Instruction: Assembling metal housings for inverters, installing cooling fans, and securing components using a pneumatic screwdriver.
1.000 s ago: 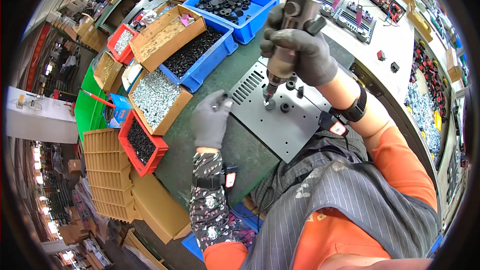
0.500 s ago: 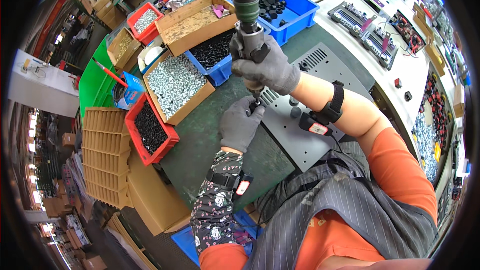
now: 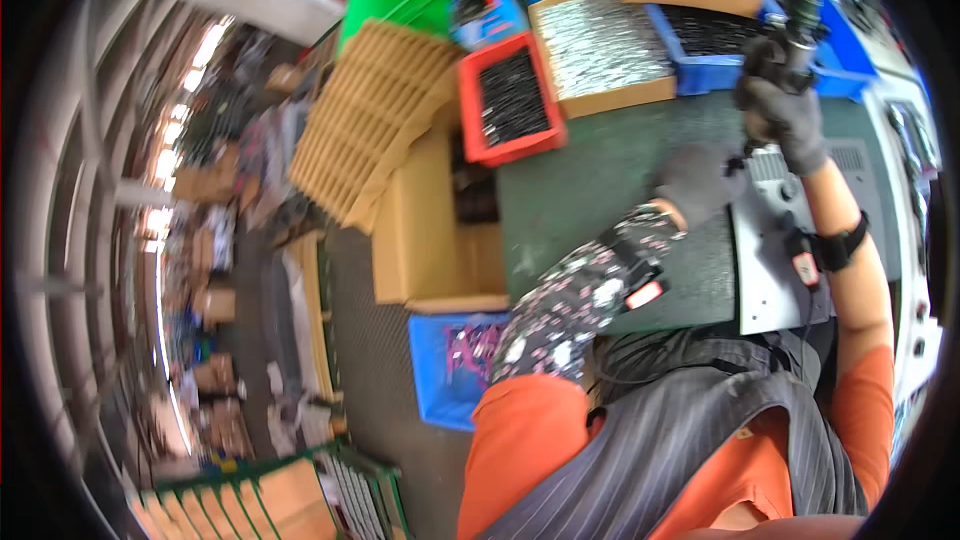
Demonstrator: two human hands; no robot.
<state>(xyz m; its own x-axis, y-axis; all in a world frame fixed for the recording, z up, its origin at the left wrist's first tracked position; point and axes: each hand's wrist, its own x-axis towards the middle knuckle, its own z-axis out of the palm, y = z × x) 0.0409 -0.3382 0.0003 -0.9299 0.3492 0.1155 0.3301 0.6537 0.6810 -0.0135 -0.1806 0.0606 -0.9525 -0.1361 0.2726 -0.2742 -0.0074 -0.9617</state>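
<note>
Over green benchtop (image 3: 600,170), right grip (image 3: 787,118) encloses power driver (image 3: 802,15)

Plate (image 3: 760,265) on right part of surface (image 3: 610,155). Left hand (image 3: 697,178) left of plate's far end; right hand (image 3: 792,120), with tool (image 3: 803,15), above that end. Behind, left to right: first bin (image 3: 508,154), parts carton (image 3: 620,98), second bin (image 3: 708,77). Open carton (image 3: 408,230) left of surface.
</note>
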